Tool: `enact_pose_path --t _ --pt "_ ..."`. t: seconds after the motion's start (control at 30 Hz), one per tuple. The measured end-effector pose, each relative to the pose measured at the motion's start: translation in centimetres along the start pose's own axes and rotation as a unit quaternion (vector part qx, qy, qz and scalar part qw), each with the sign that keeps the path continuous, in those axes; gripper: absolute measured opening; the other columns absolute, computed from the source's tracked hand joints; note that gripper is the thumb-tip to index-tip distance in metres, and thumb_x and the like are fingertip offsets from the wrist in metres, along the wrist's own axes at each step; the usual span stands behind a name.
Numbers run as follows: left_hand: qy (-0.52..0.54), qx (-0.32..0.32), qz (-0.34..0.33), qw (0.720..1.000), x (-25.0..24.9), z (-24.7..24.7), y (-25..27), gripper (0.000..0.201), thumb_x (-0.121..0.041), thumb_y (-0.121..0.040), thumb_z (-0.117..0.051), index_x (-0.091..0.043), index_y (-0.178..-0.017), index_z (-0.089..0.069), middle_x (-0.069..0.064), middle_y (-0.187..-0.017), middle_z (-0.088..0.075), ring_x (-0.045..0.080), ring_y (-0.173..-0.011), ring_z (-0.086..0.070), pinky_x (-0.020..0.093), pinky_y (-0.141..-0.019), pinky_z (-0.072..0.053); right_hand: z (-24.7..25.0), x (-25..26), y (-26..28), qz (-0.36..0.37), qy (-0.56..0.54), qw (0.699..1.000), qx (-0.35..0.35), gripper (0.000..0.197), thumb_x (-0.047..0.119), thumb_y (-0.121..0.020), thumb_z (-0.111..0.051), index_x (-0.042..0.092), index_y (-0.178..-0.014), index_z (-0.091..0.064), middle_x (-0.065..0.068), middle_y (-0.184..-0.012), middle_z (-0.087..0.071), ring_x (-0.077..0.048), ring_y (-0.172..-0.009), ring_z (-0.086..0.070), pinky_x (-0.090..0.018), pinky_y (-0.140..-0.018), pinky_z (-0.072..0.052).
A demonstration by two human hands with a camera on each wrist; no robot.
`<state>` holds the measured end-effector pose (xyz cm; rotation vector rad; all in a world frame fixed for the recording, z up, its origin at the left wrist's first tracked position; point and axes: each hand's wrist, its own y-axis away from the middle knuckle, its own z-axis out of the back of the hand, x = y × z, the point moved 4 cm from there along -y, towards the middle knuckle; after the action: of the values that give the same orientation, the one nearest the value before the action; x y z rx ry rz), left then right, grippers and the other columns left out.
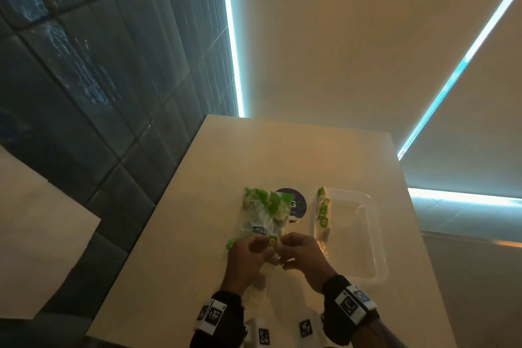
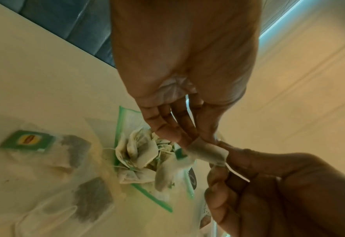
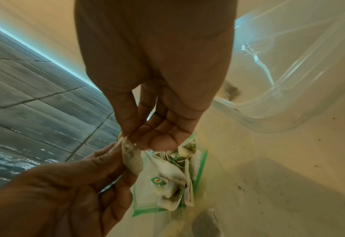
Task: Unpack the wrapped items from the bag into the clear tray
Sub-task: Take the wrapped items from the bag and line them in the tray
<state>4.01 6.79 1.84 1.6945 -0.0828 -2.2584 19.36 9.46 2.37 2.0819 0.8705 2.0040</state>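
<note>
A clear zip bag [image 1: 262,215] with a green seal lies on the table, its mouth toward me, stuffed with tea bags [image 2: 139,154]. Both hands meet at that mouth. My left hand [image 1: 264,246] pinches one end of a pale tea bag [image 2: 205,152] between fingertips and thumb. My right hand [image 1: 285,248] pinches the other end of the same tea bag [image 3: 131,158]. The clear tray [image 1: 375,234] stands just right of the bag, and a row of green-tagged tea bags [image 1: 323,212] lies along its left wall.
A dark round sticker [image 1: 296,203] shows under the bag's far end. Loose tea bags [image 2: 45,152] with a green tag lie on the table near my left wrist. The beige table [image 1: 197,206] ends at a dark tiled floor [image 1: 84,93] on the left.
</note>
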Motion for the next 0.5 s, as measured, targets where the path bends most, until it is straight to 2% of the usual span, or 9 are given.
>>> enact_pose_path --t 0.07,0.17,0.23,0.3,0.37,0.43,0.5 --pt "0.025 -0.008 0.012 1.000 0.2 0.1 0.0 0.024 -0.006 -0.073 -0.079 -0.020 -0.090 -0.071 0.000 -0.083 -0.075 0.016 -0.083 -0.072 0.031 -0.078 -0.059 0.2 0.2 0.3 0.017 0.005 1.000 -0.006 0.014 0.005 -0.087 -0.065 -0.002 -0.100 -0.067 -0.009 -0.083 -0.068 -0.019 -0.072 -0.063 -0.031 -0.064 -0.050" --pt "0.063 0.001 0.026 0.998 0.2 0.2 0.0 0.026 -0.006 -0.073 -0.080 -0.021 -0.091 -0.070 0.005 -0.084 -0.075 0.023 -0.084 -0.072 0.043 -0.081 -0.059 0.3 0.6 0.6 0.041 0.007 0.999 -0.015 0.017 0.011 -0.086 -0.069 0.011 -0.102 -0.071 -0.007 -0.098 -0.071 -0.022 -0.091 -0.066 -0.036 -0.076 -0.052" --pt "0.071 0.005 0.024 0.997 0.0 0.0 0.1 0.023 -0.007 -0.073 -0.081 -0.019 -0.089 -0.070 0.007 -0.084 -0.075 0.025 -0.085 -0.072 0.045 -0.082 -0.059 0.2 0.8 0.8 0.052 0.017 0.998 -0.017 0.017 0.015 -0.085 -0.071 0.012 -0.101 -0.072 -0.009 -0.100 -0.072 -0.027 -0.097 -0.067 -0.042 -0.083 -0.053" --pt "0.072 0.004 0.016 0.997 0.0 -0.1 0.3 0.019 -0.008 -0.073 -0.082 -0.014 -0.085 -0.069 0.007 -0.082 -0.074 0.023 -0.083 -0.071 0.045 -0.082 -0.058 0.0 1.0 0.7 0.065 0.043 0.997 -0.023 0.013 0.013 -0.085 -0.070 0.007 -0.096 -0.073 -0.016 -0.096 -0.072 -0.029 -0.092 -0.067 -0.047 -0.085 -0.053" --pt "0.073 0.003 0.015 0.997 0.0 0.0 0.4 0.019 -0.010 -0.071 -0.083 -0.011 -0.082 -0.068 0.007 -0.080 -0.073 0.021 -0.081 -0.069 0.044 -0.080 -0.058 -0.1 1.2 0.7 0.075 0.058 0.995 -0.031 0.010 0.010 -0.085 -0.069 0.002 -0.090 -0.072 -0.018 -0.090 -0.072 -0.026 -0.084 -0.065 -0.043 -0.080 -0.054" --pt "0.075 0.006 0.016 0.997 0.0 0.0 0.5 0.020 -0.011 -0.070 -0.084 -0.011 -0.080 -0.066 0.006 -0.083 -0.072 0.019 -0.083 -0.067 0.041 -0.079 -0.056 -0.1 1.4 0.8 0.084 0.056 0.994 -0.039 0.009 0.007 -0.085 -0.069 -0.001 -0.088 -0.072 -0.015 -0.082 -0.071 -0.021 -0.076 -0.061 -0.031 -0.071 -0.051" --pt "0.057 0.002 0.002 0.998 -0.4 0.2 0.7 0.021 -0.012 -0.069 -0.084 -0.013 -0.077 -0.066 0.002 -0.089 -0.071 0.015 -0.087 -0.066 0.034 -0.079 -0.055 0.0 1.5 0.8 0.086 0.040 0.995 -0.042 0.009 0.005 -0.084 -0.070 -0.004 -0.086 -0.072 -0.014 -0.076 -0.068 -0.019 -0.073 -0.059 -0.028 -0.069 -0.049"
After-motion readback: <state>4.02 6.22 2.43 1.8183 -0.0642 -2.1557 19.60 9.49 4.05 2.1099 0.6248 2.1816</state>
